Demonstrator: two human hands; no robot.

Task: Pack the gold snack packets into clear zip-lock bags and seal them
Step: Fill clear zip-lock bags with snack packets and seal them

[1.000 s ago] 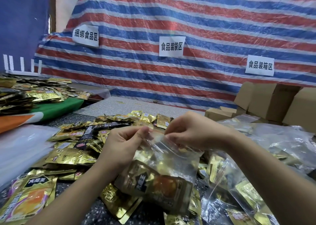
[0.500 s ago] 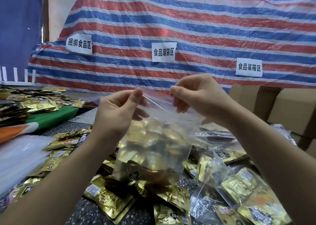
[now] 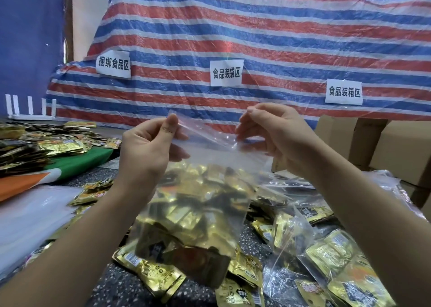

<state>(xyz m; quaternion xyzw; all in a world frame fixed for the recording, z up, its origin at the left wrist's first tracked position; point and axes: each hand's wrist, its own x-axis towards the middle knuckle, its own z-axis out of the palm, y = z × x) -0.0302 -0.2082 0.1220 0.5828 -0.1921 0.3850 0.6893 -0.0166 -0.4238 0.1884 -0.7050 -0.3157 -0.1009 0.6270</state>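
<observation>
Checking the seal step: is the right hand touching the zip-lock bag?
Touching. The head view shows the right hand pinching the top edge of the zip-lock bag with thumb and fingertips.

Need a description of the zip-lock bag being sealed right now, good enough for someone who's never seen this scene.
Start at the striped tarp with its three white signs; below the middle sign, two bare hands are raised over the table. The clear zip-lock bag hangs between them, left hand and right hand pinching its top edge. Unlike the other bags lying on the table, it is lifted and full of gold snack packets.
</observation>
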